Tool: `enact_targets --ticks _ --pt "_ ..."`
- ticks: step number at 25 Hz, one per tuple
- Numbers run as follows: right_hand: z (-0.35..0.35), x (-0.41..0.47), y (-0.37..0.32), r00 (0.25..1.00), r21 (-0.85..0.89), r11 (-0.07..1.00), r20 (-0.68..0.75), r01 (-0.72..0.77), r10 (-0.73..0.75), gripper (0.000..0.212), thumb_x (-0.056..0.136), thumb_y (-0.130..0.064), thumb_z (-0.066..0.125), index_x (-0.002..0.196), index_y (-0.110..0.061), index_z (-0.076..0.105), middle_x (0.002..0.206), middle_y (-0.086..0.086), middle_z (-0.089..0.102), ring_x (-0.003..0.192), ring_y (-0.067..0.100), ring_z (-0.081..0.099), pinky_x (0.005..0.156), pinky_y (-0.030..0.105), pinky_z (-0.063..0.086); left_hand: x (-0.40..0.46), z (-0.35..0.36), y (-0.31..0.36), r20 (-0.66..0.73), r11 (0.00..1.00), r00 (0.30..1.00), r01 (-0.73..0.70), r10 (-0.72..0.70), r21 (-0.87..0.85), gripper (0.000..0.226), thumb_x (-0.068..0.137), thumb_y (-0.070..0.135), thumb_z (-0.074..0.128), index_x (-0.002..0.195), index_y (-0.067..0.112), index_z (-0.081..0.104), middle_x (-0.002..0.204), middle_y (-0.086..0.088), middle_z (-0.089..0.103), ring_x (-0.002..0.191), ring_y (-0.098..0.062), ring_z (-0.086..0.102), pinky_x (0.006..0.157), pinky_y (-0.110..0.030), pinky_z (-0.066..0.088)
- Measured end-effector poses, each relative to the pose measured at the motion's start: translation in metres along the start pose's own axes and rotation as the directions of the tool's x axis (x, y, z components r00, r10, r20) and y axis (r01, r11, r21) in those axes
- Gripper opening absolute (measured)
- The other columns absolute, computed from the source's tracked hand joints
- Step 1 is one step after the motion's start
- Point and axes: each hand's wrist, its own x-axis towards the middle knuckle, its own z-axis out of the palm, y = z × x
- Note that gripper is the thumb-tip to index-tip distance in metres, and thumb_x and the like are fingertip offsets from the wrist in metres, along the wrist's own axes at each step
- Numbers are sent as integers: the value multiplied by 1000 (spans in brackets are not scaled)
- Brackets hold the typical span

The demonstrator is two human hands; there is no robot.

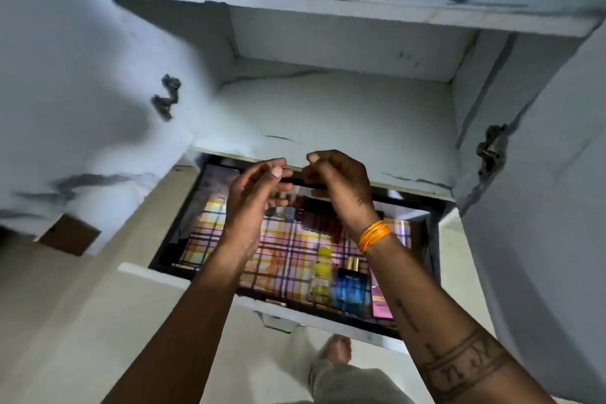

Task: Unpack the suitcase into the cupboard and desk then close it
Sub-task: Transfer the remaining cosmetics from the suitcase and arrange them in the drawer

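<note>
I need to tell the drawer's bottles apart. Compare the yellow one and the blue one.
The yellow bottle is slim and pale yellow, with a yellow cap; the blue bottle is wider, squarer and deep blue, with a gold cap. The yellow one stands left of the blue one. Both stand upright, side by side, at the front right of the open drawer, on its checked liner.

1. Orange thread band (374, 235) on a wrist.
2. Tattoo band (464, 367) around a forearm.
3. Bare foot (337, 348) on pale floor (65, 321).
4. Grey trouser leg (354, 382), bottom edge.
</note>
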Motion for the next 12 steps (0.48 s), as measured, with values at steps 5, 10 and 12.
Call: enact_targets --ticks 5,10,12 --pt "113 -68 -17 965 42 999 260 31 -41 22 101 -23 65 105 -3 72 94 16 76 83 24 72 73 42 59 -85 -113 51 -216 991 970 -126 111 -54 39 95 33 70 123 6 71 109 -17 77 91 -27 72 71 -33 58" --pt "255 -196 -5 841 57 998 540 -5 -27 21 102 -23 63 107 -6 73 91 8 76 83 20 70 73 39 54 -241 -263 76 -517 987 843 -158 145 20 31 101 30 62 116 5 72 109 -18 76 90 -29 71 74 -40 55" --pt "305 -258 0 755 48 999 655 -4 -28 20 103 -22 61 108 -6 73 93 11 76 84 21 70 73 39 56 -313 -314 80 -629 990 766 -128 132 52 26 106 25 57 115 7 73 106 -14 77 89 -29 72 76 -42 55"
